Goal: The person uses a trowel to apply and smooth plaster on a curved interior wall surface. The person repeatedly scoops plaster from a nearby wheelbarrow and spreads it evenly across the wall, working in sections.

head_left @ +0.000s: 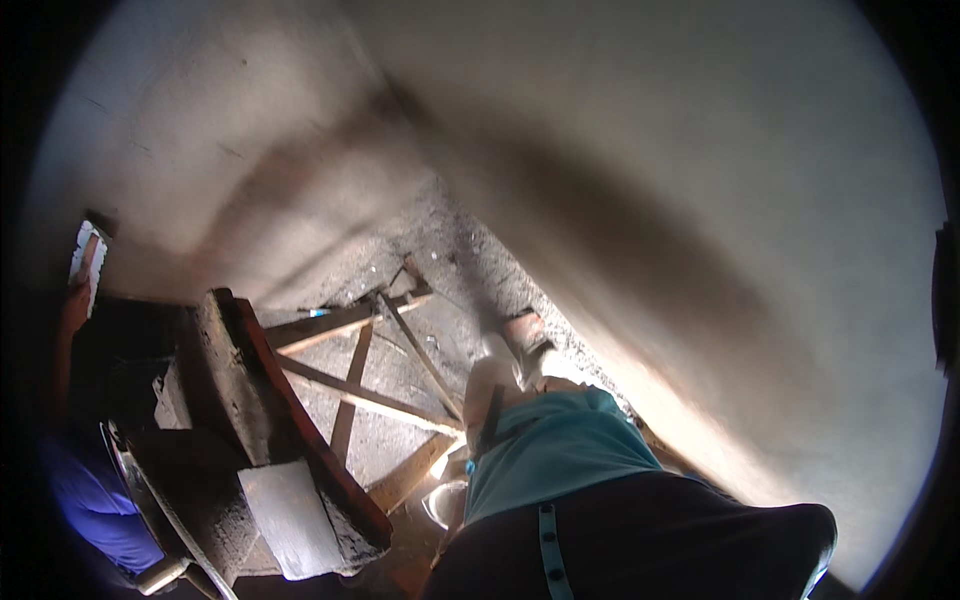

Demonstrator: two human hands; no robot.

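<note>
Neither of my hands can be made out. My teal and black clothing (560,460) fills the lower middle, with my legs (490,385) below it on the dusty floor (430,230). A worn platform (225,350) with a red-brown edge stands at my left, holding a pale rectangular board (290,515). At the far left a co-worker's hand (78,300) grips a white trowel (88,265) against the wall. A blue-clad part of that person (95,500) shows behind the platform.
A plastered wall (760,200) runs down the right and meets another wall (230,150) at a corner ahead. Crossed wooden braces (355,385) of a trestle stand on the floor left of my legs. A round pale container (448,505) sits low beside me.
</note>
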